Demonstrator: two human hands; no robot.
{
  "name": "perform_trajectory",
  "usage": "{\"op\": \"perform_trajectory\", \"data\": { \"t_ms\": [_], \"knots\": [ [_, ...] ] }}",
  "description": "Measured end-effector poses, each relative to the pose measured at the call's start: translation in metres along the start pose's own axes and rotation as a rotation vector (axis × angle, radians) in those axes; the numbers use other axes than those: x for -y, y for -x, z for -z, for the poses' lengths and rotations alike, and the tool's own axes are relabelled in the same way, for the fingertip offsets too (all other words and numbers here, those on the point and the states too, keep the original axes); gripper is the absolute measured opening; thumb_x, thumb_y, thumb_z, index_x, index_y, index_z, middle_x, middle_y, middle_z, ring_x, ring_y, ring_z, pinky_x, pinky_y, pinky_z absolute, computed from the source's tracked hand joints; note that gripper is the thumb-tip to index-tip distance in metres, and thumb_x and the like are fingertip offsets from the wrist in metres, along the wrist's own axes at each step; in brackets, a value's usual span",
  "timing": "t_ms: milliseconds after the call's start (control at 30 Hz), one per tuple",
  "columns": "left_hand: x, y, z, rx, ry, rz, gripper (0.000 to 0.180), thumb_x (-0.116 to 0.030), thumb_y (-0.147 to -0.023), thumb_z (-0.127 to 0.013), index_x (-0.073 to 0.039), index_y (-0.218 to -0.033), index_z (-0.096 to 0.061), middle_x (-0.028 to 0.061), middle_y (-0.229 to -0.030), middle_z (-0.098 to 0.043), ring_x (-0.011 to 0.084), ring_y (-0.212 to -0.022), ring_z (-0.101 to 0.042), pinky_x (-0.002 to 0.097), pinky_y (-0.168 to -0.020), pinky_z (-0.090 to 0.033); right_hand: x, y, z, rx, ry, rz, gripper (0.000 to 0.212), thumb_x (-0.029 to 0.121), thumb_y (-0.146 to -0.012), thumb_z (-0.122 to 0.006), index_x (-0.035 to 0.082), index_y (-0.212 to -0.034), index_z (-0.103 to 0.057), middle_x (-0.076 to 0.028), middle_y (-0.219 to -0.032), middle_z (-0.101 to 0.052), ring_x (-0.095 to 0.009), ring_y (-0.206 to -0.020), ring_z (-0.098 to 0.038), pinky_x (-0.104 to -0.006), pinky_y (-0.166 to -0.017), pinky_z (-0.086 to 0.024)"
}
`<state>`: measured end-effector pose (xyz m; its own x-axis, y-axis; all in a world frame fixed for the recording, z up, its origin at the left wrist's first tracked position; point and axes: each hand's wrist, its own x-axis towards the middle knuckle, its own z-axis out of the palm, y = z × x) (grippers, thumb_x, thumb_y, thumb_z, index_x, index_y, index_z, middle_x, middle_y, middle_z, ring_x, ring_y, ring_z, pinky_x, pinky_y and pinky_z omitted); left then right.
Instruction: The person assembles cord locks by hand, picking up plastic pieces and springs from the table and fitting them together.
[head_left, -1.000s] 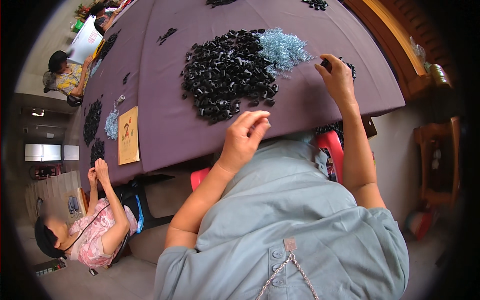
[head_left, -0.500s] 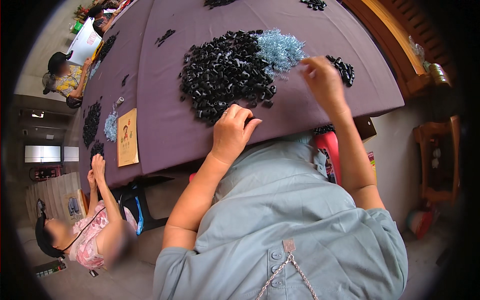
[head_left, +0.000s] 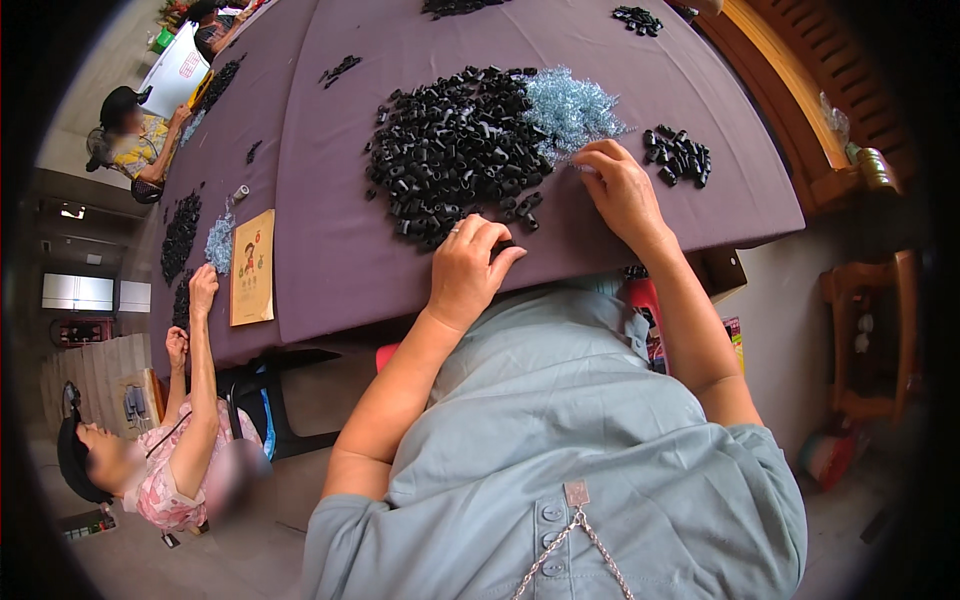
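Observation:
My left hand (head_left: 468, 268) is closed at the near edge of a big heap of black plastic pieces (head_left: 450, 150), short and tube-like. Between its thumb and forefinger shows a dark bit of one black plastic piece (head_left: 504, 246). To the right, my right hand (head_left: 622, 200) hovers by the lower edge of a tangle of small pale-blue metal springs (head_left: 570, 105). Its fingers are bent toward the thumb, and whatever they pinch is too small to make out. A smaller group of black pieces (head_left: 680, 157) lies to the right of that hand.
A purple-grey cloth covers the table (head_left: 330, 160). Left stands a tan booklet (head_left: 252, 268) near a small white roll (head_left: 240, 193). A co-worker in a pink top (head_left: 180, 445) handles black pieces at the left edge; others sit farther off. A wooden chair (head_left: 870, 340) stands right.
My right hand has come down and left toward the near edge of the springs. A black piece now shows in my left hand's grip. The near co-worker's hands have moved apart.

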<state>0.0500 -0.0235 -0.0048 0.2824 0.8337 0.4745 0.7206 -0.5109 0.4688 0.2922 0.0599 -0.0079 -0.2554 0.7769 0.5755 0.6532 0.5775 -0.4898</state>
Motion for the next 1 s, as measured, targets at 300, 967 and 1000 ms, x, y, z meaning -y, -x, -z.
{"op": "perform_trajectory", "data": {
  "t_ms": [300,967,1000],
  "knots": [
    [-0.001,0.002,0.001,-0.055,0.12,0.092,0.025,-0.02,-0.081,-0.077,-0.006,-0.084,-0.056,0.005,-0.074,-0.056,0.0219,-0.065,-0.057,0.0344,-0.059,-0.048,0.007,-0.005,0.005,0.12,-0.063,-0.247,0.014,0.005,-0.081,-0.063,0.005,-0.095,-0.064,-0.011,-0.098,-0.06,-0.031,-0.096,-0.06,-0.0403,-0.082,-0.05],
    [0.0,0.002,0.002,-0.082,0.165,0.098,0.021,-0.009,-0.081,-0.074,-0.006,-0.099,-0.064,0.0085,-0.082,-0.062,0.0248,-0.066,-0.059,0.0361,-0.061,-0.049,0.013,-0.006,0.01,0.191,0.018,-0.086,0.013,0.008,-0.082,-0.066,0.003,-0.093,-0.061,-0.012,-0.093,-0.058,-0.031,-0.094,-0.059,-0.0385,-0.079,-0.049],
    [0.0,0.001,0.003,-0.067,0.169,0.107,0.021,-0.009,-0.081,-0.074,-0.006,-0.099,-0.064,0.0088,-0.083,-0.062,0.0252,-0.067,-0.059,0.0361,-0.061,-0.049,0.016,-0.006,0.011,0.184,-0.061,-0.122,0.013,0.007,-0.081,-0.066,0.003,-0.092,-0.061,-0.012,-0.09,-0.06,-0.032,-0.092,-0.06,-0.0391,-0.079,-0.049]
  ]
}}
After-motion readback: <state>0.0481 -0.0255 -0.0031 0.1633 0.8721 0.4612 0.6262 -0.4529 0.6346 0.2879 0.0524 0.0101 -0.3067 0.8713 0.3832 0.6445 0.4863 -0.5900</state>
